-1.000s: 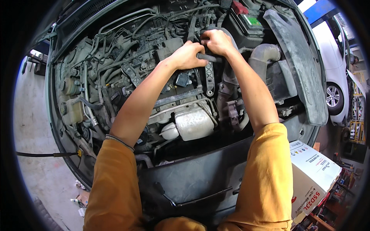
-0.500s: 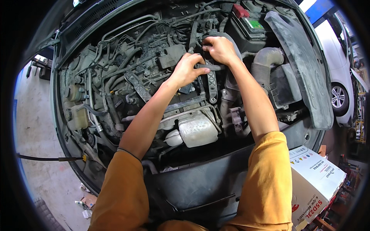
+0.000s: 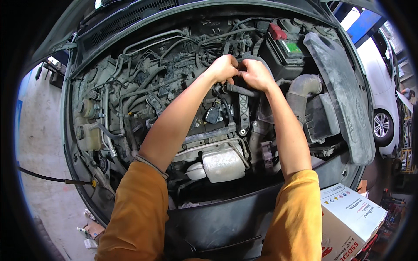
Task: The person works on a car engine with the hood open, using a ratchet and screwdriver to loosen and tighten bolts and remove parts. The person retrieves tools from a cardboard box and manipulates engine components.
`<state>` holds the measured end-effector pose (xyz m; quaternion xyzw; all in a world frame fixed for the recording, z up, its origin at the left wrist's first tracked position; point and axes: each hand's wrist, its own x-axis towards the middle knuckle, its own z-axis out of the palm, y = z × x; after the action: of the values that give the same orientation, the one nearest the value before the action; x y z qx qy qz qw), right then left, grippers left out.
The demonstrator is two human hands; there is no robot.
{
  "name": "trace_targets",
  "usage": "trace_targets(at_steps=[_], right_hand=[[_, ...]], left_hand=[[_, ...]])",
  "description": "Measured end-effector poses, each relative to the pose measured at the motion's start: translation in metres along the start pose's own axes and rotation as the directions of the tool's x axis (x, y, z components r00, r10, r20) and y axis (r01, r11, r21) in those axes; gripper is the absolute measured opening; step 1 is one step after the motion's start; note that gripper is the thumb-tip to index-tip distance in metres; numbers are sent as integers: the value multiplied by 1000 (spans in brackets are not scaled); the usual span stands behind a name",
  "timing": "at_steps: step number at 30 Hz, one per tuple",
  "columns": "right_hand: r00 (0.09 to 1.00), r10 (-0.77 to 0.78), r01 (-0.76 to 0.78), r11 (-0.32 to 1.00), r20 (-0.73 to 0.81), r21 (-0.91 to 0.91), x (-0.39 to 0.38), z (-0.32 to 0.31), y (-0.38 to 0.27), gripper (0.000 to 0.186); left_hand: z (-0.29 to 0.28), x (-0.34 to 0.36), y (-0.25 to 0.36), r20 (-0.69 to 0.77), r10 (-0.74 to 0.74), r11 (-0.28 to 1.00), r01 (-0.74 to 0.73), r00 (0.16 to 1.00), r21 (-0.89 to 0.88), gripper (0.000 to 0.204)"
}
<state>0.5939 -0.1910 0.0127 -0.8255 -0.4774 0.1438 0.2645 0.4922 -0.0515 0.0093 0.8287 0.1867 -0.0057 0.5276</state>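
Note:
My left hand (image 3: 223,69) and my right hand (image 3: 257,75) meet at the upper middle of the open engine bay, fingers curled close together around a fitting whose shape is mostly hidden by them. A short dark hose (image 3: 244,91) runs just below both hands, beside a ribbed bracket (image 3: 243,114) that extends toward me. A small black module (image 3: 212,115) sits below my left hand. To the right are a black battery (image 3: 285,56) with a red terminal cover and a ribbed intake duct (image 3: 305,87).
A long dusty trim panel (image 3: 344,100) lies along the right fender. A large printed carton (image 3: 348,217) stands at lower right. Left are fluid reservoirs (image 3: 87,135) and a black cable (image 3: 52,177). A white car (image 3: 379,87) is at right, with a person (image 3: 408,94) partly visible behind it.
My left hand has moved up off the short hose toward my right hand, uncovering more of the hose and module. The whole scene sits lower in the picture as the view shifted.

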Motion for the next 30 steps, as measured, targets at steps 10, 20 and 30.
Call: trace_targets(at_steps=[10,20,30], right_hand=[[998,57,-63,974,33,219,-12,-9,-15,17],[999,-39,31,974,-33,-227,-34,-3,-12,20],[970,194,-140,939,146,-314,-13,-3,-21,26]], left_hand=[[-15,37,-5,471,-212,976,161,856,146,26],[3,34,-8,325,-163,903,8,932,429,53],[-6,56,-8,488,-359,888,131,795,440,13]])
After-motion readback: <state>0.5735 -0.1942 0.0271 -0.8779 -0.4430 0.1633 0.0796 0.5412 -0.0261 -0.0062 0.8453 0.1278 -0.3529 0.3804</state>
